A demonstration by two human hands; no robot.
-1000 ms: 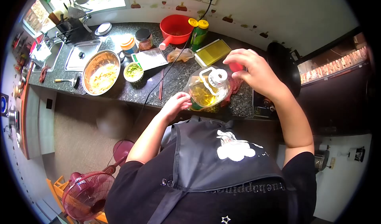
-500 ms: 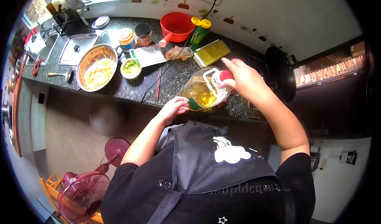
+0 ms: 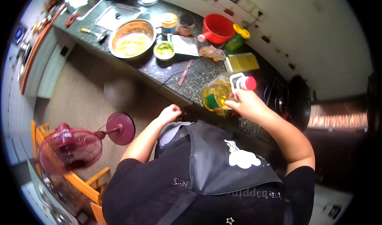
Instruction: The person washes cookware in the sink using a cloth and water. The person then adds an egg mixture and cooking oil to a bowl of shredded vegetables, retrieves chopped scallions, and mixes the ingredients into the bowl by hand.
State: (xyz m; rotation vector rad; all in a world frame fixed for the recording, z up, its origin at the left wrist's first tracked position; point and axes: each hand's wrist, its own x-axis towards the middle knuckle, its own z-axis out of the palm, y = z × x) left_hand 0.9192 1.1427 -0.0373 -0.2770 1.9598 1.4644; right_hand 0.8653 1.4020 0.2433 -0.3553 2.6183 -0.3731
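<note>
A large clear jug of yellow cooking oil (image 3: 215, 90), with a red cap and a white handle, leans over the counter's front edge. My right hand (image 3: 248, 102) is closed around the jug's handle side, just below the cap. Away from the jug, my left hand (image 3: 171, 113) hangs in front of my apron with its fingers curled; I see nothing in it. Behind the jug lies a flat box with a yellow-green lid (image 3: 242, 62). Reddish chopsticks (image 3: 186, 73) rest on the counter to the jug's left.
Along the counter stand a metal pot of shredded food (image 3: 133, 44), a bowl of chopped greens (image 3: 164, 51), jars, a red basin (image 3: 218, 28) and green bottles with yellow caps (image 3: 238, 38). A dark wok (image 3: 299, 101) is at right. A fan (image 3: 71, 149) stands on the floor, lower left.
My left hand has come off the jug and drawn back toward my body. My right hand has moved from the cap to the handle. The view has turned, shifting the counter items.
</note>
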